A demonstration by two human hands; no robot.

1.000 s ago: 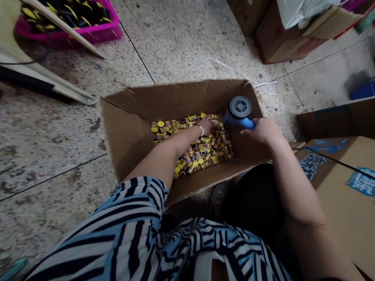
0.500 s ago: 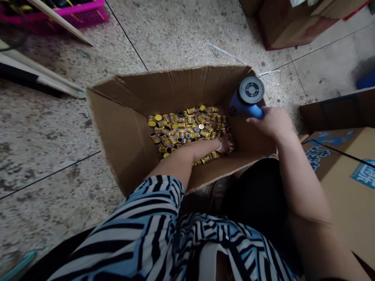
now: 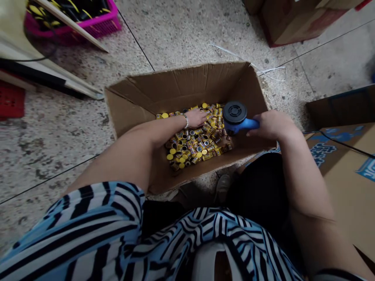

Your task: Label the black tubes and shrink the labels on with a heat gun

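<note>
Inside a tall cardboard box lies a heap of small yellow printed cylinders, several showing dark or plain yellow round ends. My left hand, with a beaded bracelet at the wrist, rests palm down on the far side of the heap, its fingers stretched out and touching the pieces. My right hand is wrapped round the handle of a blue heat gun. Its round black vented back faces up, and its body is over the right end of the heap. The nozzle is hidden underneath.
A pink basket with black and yellow items stands at the upper left, beside a leaning frame. Other cardboard boxes stand at the upper right and right, with a black cable running over the latter.
My left hand has moved from the near right of the heap to its far middle. The heat gun has come down and left, lower into the box, with my right hand still holding it.
</note>
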